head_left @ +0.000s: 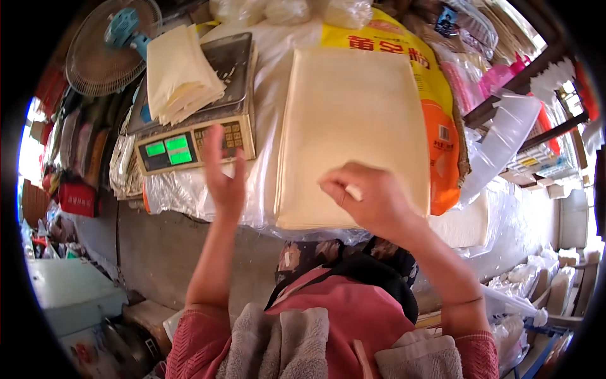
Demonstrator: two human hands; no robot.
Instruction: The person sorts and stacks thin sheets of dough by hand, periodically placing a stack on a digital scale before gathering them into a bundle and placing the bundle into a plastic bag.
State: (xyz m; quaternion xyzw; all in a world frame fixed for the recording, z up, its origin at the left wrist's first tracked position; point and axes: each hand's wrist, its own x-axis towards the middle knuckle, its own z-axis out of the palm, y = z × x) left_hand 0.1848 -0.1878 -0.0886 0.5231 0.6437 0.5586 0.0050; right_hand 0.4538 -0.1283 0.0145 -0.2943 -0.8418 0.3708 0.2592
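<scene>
A neat stack of thin cream sheets [353, 120], rectangular and soft-edged, lies in front of me. My right hand [372, 199] is over the stack's near right part, fingers curled into a pinch. Whether anything sits between those fingertips, I cannot make out. To the left, my left hand [226, 183] is raised with fingers apart and nothing in it, close to the front of a digital scale [196, 145] with lit green displays. A folded bundle of similar cream sheets [180, 76] rests on the scale's dark plate [237, 69].
Beneath the stack are white plastic sheeting [268, 107] and a yellow and orange printed sack [442, 139]. A fan [113, 44] stands at the far left. Clear plastic bags [287, 11] line the back. Plastic-wrapped goods and a rack bar [505, 95] are on the right.
</scene>
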